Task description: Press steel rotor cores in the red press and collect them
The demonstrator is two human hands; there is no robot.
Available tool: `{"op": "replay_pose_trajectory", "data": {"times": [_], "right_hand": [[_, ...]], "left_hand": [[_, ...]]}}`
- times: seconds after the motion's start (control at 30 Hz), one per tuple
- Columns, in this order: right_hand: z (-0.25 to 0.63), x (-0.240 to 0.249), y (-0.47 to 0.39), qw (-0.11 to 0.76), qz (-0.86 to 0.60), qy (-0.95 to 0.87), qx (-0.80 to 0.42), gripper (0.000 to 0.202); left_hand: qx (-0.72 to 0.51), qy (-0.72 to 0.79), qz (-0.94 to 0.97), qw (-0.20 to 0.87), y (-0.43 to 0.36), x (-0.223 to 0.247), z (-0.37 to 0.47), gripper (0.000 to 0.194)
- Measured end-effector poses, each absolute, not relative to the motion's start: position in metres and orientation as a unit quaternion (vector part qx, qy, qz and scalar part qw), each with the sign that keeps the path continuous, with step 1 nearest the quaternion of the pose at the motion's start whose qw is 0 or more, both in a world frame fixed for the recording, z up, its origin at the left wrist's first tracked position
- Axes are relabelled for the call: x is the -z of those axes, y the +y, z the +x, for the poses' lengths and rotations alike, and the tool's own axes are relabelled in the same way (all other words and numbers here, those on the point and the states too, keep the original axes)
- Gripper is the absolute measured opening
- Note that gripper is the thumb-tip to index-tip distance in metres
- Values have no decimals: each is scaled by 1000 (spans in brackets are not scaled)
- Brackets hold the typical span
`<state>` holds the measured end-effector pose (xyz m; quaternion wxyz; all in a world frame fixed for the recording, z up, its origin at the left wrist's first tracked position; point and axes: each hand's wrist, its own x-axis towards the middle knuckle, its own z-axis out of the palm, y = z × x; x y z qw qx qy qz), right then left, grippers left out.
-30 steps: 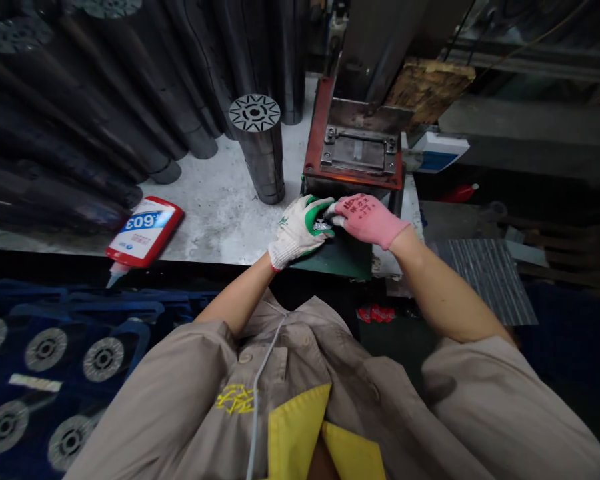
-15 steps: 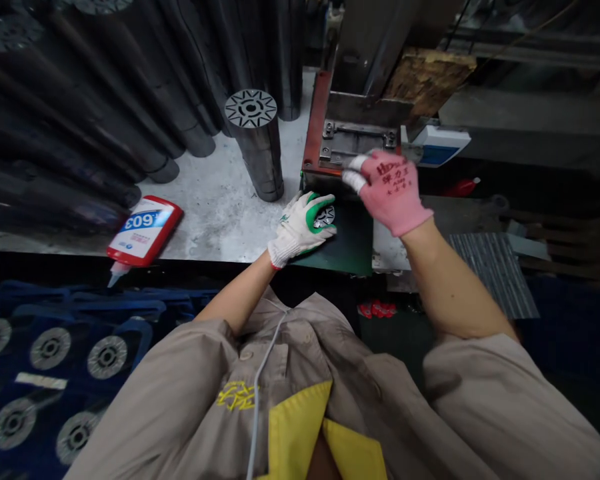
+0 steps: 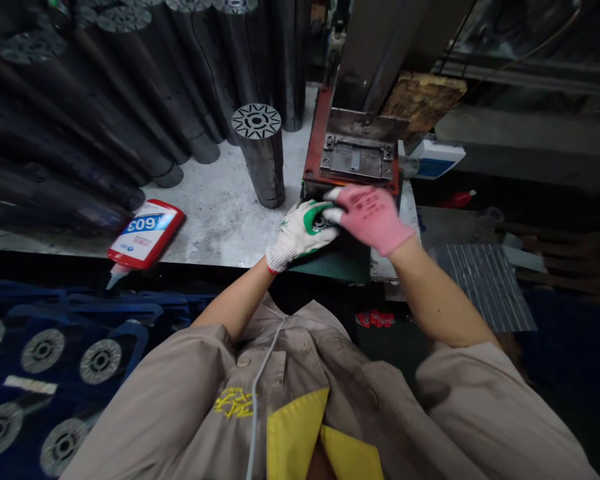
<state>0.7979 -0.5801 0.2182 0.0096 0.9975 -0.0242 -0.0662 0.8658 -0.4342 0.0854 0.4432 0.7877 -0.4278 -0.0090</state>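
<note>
My left hand, in a white and green glove, holds a small round slotted metal disc over a dark green pad at the bench's front edge. My right hand, in a pink glove, has its fingertips at the same disc, touching it from the right. Whether the right hand grips anything is hidden by its own fingers. Just behind both hands stands a red-framed fixture with a grey metal plate on top.
A tall stack of slotted discs stands left of the fixture. A red 603 adhesive bottle lies at the bench's front left. Long dark stacks lean at the back left. Blue trays of discs sit below left.
My right hand went up to the fixture's grey plate, then came back down to the disc in my left hand. The left hand stayed put.
</note>
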Motion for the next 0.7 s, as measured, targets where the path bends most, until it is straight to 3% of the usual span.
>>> {"op": "replay_pose_trajectory", "data": {"times": [0.1, 0.2, 0.33, 0.47, 0.6, 0.7], "right_hand": [[815, -224, -611, 24, 992, -102, -77, 54], [827, -221, -626, 46, 988, -113, -95, 58], [813, -211, -622, -1, 993, -70, -98, 54], [792, -192, -606, -52, 997, -48, -2, 43], [795, -180, -593, -21, 989, -6, 149, 37], [799, -194, -594, -9, 987, 37, 159, 35]], "left_hand": [[9, -366, 801, 474, -442, -87, 862, 45], [-6, -352, 824, 444, -446, -87, 859, 44], [-12, -357, 835, 418, -444, -82, 857, 55], [-8, -368, 853, 370, -439, -80, 858, 84], [9, -422, 833, 357, -435, -84, 864, 75], [18, -419, 831, 365, -434, -83, 865, 76]]}}
